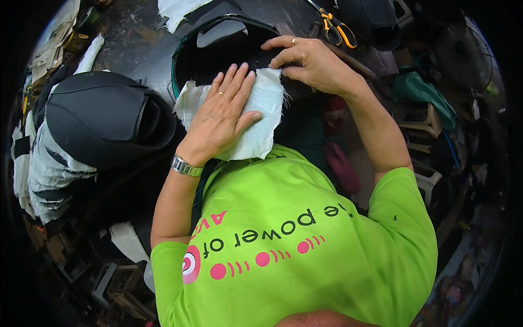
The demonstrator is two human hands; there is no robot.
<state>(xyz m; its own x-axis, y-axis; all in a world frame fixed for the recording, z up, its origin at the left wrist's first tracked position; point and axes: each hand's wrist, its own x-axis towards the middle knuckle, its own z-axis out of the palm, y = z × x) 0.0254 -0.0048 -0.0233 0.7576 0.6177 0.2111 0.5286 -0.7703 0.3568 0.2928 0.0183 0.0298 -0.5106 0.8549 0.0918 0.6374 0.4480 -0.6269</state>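
A piece of white cloth [264, 122] with frayed edges lies over the near side of a black, hollow, curved piece [182, 60] with a dark green edge. My left hand [223, 111] rests flat on the cloth, fingers stretched out together and thumb apart. At the cloth's upper right corner is my right hand [310, 62], its thumb and fingers bent in a pinch at the edge. The exact contact of those fingertips is partly hidden. Inside the hollow piece, a grey panel [220, 34] shows at the far side.
At left stands a stack of black, rounded, cap-like pieces [95, 114] with frayed white cloth [49, 169] below. Orange-handled scissors [336, 30] lie on the dark tabletop [128, 35] at the far right. Another black piece [373, 22] sits beyond. A fan [466, 57] stands at right.
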